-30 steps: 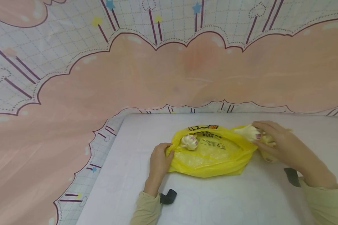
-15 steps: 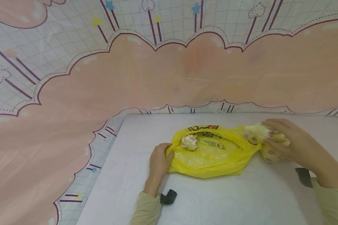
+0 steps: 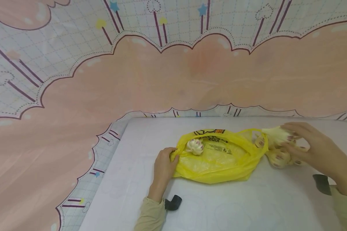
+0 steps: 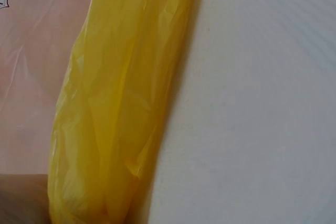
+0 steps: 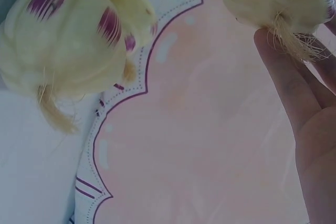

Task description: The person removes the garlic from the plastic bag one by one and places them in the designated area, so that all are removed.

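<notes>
A printed backdrop [image 3: 84,93] with peach cloud shapes fills the left and far parts of the scene, and a white table [image 3: 124,179] lies on its near side. At the left, a beige sleeve [image 3: 151,214] reaches in from the near edge, with a black piece [image 3: 173,202] at its wrist. The left hand [image 3: 164,165] pinches the left rim of a yellow plastic bag [image 3: 217,175], thumb on the near side and fingers on the far side.

The bag lies on the table with its mouth spread, dark printing across its far part. One white garlic bulb [image 3: 195,146] with purple streaks sits in the left part of the mouth, just right of the left hand. At the bag's right edge are more garlic bulbs [image 3: 279,158], bunched close together; one shows at the far right of the rim, and I cannot tell whether it lies inside the film or behind it.

Above this bunch, the right hand [image 3: 313,147] grips another bulb [image 3: 278,136] between fingers and thumb, its pale tip pointing left toward the bag. In the right wrist view, a tuft of roots [image 5: 294,38] hangs from the gripped bulb beside the fingers.
</notes>
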`<state>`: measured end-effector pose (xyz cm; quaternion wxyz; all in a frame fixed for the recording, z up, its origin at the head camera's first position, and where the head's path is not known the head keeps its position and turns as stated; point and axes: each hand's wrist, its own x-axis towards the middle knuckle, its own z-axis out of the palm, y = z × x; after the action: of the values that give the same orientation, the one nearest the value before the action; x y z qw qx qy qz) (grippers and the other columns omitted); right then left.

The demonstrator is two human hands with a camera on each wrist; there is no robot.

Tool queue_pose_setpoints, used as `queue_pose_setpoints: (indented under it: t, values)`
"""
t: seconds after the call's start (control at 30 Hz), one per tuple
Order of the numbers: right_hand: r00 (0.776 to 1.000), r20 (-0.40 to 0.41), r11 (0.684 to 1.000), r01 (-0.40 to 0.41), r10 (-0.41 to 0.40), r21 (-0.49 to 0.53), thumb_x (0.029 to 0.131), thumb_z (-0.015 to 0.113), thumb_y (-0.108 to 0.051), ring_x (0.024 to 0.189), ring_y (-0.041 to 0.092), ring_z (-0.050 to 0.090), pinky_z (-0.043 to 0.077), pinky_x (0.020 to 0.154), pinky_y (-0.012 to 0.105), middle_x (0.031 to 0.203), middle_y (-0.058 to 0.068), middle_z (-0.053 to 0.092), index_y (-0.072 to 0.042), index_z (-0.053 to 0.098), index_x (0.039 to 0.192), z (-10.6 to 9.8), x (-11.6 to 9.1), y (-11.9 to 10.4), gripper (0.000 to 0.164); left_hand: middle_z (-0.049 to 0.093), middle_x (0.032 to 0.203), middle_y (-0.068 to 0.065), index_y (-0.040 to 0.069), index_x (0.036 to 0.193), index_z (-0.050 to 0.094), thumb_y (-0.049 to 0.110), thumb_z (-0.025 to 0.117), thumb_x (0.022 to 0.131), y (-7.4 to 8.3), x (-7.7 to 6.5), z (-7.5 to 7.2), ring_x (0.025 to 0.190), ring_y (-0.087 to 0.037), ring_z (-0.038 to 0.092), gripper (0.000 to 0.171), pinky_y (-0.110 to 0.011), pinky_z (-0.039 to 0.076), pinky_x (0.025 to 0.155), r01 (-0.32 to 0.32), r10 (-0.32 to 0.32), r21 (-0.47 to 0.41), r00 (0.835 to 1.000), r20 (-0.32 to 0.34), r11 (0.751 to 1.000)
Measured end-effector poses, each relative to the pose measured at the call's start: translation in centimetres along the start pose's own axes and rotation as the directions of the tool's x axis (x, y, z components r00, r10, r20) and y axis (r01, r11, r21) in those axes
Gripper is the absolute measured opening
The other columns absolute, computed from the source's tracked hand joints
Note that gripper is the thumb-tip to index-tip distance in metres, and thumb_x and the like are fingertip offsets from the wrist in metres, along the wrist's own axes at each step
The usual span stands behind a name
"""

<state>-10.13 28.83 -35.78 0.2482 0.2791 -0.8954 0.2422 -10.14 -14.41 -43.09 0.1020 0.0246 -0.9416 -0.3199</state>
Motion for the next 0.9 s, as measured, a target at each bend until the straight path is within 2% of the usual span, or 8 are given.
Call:
queue_pose_setpoints:
  t: [0.07,0.13,0.23,0.33,0.5,0.77,0.9]
  values:
    - [1.0,-0.003,1.0,0.007,-0.007,-0.002,0.065,0.089,-0.007,0.102,-0.02,0.042,0.041,0.075,0.0,0.128,0.003,0.058,-0.003,0.062,0.128,-0.1,-0.1,0.3,0.069,0.07,0.114,-0.011,0.005,0.115,0.071,0.013,0.073,0.089,0.0,0.0,0.0,0.109,-0.03,0.063,0.027,-0.045,0.051,0.096,0.005,-0.005,-0.001,1.0,0.001,1.0]
    - [1.0,-0.017,1.0,0.021,-0.021,-0.002,0.068,0.089,-0.013,0.102,-0.021,0.042,0.042,0.074,0.001,0.125,0.005,0.06,-0.002,0.062,0.127,-0.2,-0.1,0.6,0.066,0.07,0.115,-0.011,0.006,0.116,0.071,0.014,0.073,0.089,0.0,0.1,0.0,0.109,-0.029,0.063,0.028,-0.045,0.051,0.097,0.009,-0.009,0.001,1.0,0.005,1.0]
    - [0.999,-0.032,1.0,0.015,-0.015,0.003,0.074,0.088,-0.022,0.102,-0.021,0.042,0.037,0.081,0.001,0.12,0.005,0.06,-0.001,0.062,0.127,-0.3,-0.3,1.0,0.063,0.07,0.116,-0.011,0.006,0.116,0.071,0.014,0.073,0.09,0.0,0.1,0.1,0.11,-0.029,0.063,0.028,-0.044,0.051,0.098,0.017,-0.017,0.003,1.0,0.009,1.0]
    - [0.999,-0.035,1.0,-0.006,0.006,-0.021,0.078,0.085,-0.029,0.102,-0.022,0.039,0.032,0.083,0.001,0.118,0.007,0.06,-0.002,0.061,0.127,-0.4,-0.6,1.3,0.06,0.07,0.115,-0.011,0.006,0.116,0.071,0.014,0.072,0.09,0.0,0.0,0.1,0.11,-0.029,0.063,0.028,-0.044,0.051,0.097,0.017,-0.017,0.004,1.0,0.008,1.0]
    - [0.998,-0.023,0.996,-0.051,0.05,-0.072,0.073,0.087,-0.019,0.101,-0.026,0.033,0.034,0.078,0.002,0.117,0.012,0.06,-0.002,0.061,0.127,-0.7,-1.1,1.8,0.062,0.069,0.115,-0.011,0.006,0.116,0.07,0.014,0.072,0.09,0.1,0.0,0.0,0.11,-0.029,0.062,0.027,-0.044,0.051,0.097,0.018,-0.018,-0.001,1.0,0.01,1.0]
    - [0.991,-0.02,0.989,-0.131,0.13,-0.071,0.063,0.084,0.003,0.099,-0.03,0.03,0.031,0.076,0.0,0.115,0.015,0.06,0.0,0.06,0.126,-1.1,-1.7,2.5,0.067,0.069,0.115,-0.011,0.006,0.117,0.07,0.015,0.072,0.091,0.0,0.0,0.1,0.11,-0.03,0.062,0.028,-0.044,0.051,0.097,0.017,-0.017,0.0,1.0,0.009,1.0]
    - [0.988,-0.011,0.986,-0.152,0.151,-0.073,0.063,0.084,0.005,0.096,-0.031,0.028,0.031,0.076,-0.001,0.114,0.017,0.06,0.001,0.06,0.125,-1.3,-1.9,2.9,0.066,0.069,0.115,-0.011,0.005,0.117,0.07,0.015,0.072,0.091,0.0,0.0,0.1,0.11,-0.029,0.063,0.028,-0.044,0.051,0.097,0.016,-0.016,0.006,1.0,0.008,1.0]
